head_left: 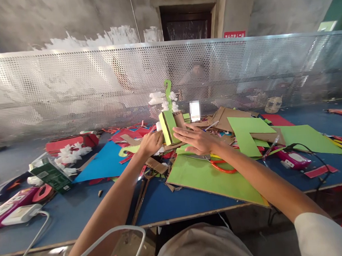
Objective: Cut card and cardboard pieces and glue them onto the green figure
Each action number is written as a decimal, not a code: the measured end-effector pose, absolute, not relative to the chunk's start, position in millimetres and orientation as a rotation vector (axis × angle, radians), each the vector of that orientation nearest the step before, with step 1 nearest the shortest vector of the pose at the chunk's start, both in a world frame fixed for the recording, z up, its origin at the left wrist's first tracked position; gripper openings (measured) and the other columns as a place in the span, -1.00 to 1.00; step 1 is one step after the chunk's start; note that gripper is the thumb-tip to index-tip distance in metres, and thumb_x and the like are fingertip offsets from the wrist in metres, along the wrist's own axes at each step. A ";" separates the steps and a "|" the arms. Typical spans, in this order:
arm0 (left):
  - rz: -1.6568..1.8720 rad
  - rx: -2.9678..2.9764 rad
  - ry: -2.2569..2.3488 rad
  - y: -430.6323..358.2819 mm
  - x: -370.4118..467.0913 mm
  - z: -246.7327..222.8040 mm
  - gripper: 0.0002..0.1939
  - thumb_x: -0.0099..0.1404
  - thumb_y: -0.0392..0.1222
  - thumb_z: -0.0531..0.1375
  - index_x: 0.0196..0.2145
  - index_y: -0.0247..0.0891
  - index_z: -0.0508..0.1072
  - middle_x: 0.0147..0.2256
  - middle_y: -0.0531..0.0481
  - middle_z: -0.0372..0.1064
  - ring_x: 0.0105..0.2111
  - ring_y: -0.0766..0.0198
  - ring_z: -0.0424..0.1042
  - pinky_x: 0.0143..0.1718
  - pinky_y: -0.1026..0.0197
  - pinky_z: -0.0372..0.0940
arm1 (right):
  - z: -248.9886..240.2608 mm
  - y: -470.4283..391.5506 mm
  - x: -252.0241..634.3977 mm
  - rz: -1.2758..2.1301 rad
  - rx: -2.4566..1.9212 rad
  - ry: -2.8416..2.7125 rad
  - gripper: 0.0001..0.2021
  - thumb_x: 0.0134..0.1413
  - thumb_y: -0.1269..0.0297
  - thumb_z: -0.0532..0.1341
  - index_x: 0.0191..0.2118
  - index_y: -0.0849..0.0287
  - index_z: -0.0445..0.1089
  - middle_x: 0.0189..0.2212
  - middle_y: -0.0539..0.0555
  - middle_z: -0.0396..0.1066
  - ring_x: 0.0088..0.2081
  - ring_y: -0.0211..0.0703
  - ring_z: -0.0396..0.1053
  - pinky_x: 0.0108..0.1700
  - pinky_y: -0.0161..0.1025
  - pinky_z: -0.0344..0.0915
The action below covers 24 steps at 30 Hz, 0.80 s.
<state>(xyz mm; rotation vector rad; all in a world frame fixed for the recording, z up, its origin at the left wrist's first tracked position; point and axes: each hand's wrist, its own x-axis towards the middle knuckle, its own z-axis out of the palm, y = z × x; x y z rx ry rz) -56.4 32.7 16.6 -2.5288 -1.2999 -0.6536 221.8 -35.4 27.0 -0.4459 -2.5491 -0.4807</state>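
Observation:
A small block-like model of green and brown cardboard [168,126] stands tilted in the middle of the scrap pile. At its left lower edge, my left hand [153,143] is closed on it with curled fingers, partly hidden. My right hand [199,138] lies against its right side, fingers stretched out and apart. Behind the model rise a green hook-shaped strip [168,90] and several white crumpled tufts [157,98]; whether they are joined to it I cannot tell. Orange-handled scissors [223,167] lie under my right forearm on a large green sheet [200,180].
A blue sheet [103,163], a dark green box [51,176] and a red piece [70,143] lie left. Right are green sheets [300,137], brown cardboard [231,118] and a magenta glue gun [294,158]. A white cable [108,232] loops in front. Perforated metal screen [84,79] stands behind.

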 end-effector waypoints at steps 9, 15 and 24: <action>-0.490 -2.622 -1.108 23.7 -47.6 21.1 -0.60 0.47 -0.13 -0.12 -0.33 -0.21 0.46 -0.38 -0.18 0.52 -0.42 0.08 0.47 -0.36 0.08 0.18 | 33.3 -31.1 218.8 -0.561 -0.742 -2.501 -0.03 0.41 -0.21 0.05 0.52 -0.03 -0.70 0.54 0.15 -0.32 0.52 0.17 -0.13 0.52 0.34 -0.27; -0.440 -2.621 -1.061 14.4 -36.9 24.0 -0.59 0.49 -0.11 -0.12 -0.30 -0.22 0.47 -0.35 -0.19 0.53 -0.40 0.07 0.47 -0.36 0.08 0.18 | 38.1 -30.4 219.8 -0.502 -0.877 -2.402 -0.03 0.38 -0.31 -0.09 0.48 -0.01 -0.82 0.54 0.13 -0.47 0.53 0.20 -0.25 0.53 0.33 -0.41; -0.582 -2.714 -1.178 46.1 -61.9 12.4 -0.57 0.51 -0.13 -0.13 -0.43 -0.19 0.40 -0.44 -0.17 0.44 -0.46 0.11 0.38 -0.34 0.06 0.21 | 27.9 -39.6 212.6 -0.416 -0.540 -2.607 -0.16 0.46 -0.11 0.05 0.57 0.15 -0.38 0.50 0.22 -0.11 0.50 0.10 -0.04 0.54 0.26 -0.30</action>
